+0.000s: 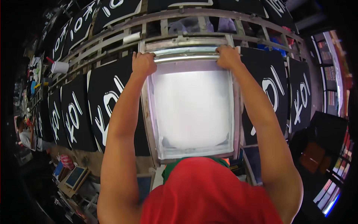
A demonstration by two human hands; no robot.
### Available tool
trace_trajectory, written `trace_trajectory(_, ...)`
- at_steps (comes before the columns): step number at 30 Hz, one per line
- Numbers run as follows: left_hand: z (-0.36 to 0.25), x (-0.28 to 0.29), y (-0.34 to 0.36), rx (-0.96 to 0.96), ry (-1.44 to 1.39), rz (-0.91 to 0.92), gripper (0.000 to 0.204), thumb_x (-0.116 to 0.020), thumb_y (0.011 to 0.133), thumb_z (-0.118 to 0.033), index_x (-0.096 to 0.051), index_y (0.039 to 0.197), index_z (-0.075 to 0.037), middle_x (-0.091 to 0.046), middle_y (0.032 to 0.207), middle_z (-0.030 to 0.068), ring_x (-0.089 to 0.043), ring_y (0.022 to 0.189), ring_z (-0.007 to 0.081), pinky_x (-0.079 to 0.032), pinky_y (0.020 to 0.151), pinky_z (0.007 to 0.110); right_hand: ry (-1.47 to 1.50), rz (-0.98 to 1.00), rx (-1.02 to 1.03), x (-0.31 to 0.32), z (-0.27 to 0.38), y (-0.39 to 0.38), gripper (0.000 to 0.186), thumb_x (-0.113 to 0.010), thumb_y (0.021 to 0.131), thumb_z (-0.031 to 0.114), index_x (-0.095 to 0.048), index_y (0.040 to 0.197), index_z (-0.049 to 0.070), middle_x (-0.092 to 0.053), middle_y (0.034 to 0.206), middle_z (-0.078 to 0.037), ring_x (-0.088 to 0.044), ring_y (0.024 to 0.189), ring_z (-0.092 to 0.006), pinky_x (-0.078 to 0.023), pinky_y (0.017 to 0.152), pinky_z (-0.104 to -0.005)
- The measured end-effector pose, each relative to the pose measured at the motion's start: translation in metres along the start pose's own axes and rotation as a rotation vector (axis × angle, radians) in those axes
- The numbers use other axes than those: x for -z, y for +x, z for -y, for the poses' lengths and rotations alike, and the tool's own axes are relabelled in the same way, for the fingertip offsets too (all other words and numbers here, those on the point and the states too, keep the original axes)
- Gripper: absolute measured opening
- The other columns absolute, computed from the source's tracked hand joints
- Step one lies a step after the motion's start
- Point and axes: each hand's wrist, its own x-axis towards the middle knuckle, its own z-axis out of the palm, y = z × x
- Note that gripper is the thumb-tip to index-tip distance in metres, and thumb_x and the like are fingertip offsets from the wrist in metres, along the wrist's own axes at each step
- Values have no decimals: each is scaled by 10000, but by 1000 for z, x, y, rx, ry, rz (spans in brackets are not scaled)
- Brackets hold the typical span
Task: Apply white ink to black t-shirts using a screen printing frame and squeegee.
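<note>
Red cloth [209, 194] is seen nearest, at the lower edge. Beyond it, a metal-framed printing screen [192, 112] is laid on the surface, between black panels with white marks [106, 108]. A squeegee bar [186, 58] at the screen's far end is gripped by both hands: left hand [143, 64] and right hand [228, 56], fingers clamped over it. A white cup [59, 67] is noted far left.

A dull grey metal screen frame [192, 156] holds smooth, milky white mesh [192, 108]. A glossy metal squeegee bar [186, 58] crosses its far edge. Matt black cloth panels [76, 115] carry flat white print.
</note>
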Motion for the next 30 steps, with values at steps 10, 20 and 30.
trace_trajectory(10,-83,26,-360,2,-149,373,453,-781,617,-158,-742,1067,-187,-718,1066,73,-643,1078,293,-302,1168,615,29,363,-21,-48,51,-359,387,-712,705,184,-741,1090,183,-700,1176,-39,-626,1125,-292,-251,1140,-609)
trace_trajectory(20,-34,39,-114,-28,-17,174,325,-660,757,-132,-768,1062,-157,-754,973,122,-718,969,312,-295,1177,616,13,90,5,4,10,-122,366,-658,737,196,-772,1084,170,-742,1076,-114,-688,1068,-297,-256,1152,-581)
trace_trajectory(30,-20,11,-15,57,25,122,396,-632,765,-134,-770,1133,-184,-760,1053,125,-692,1058,344,-302,1188,574,-22,99,-68,5,-3,-22,438,-623,732,163,-768,1146,157,-732,1145,-112,-665,1125,-302,-354,1070,-520)
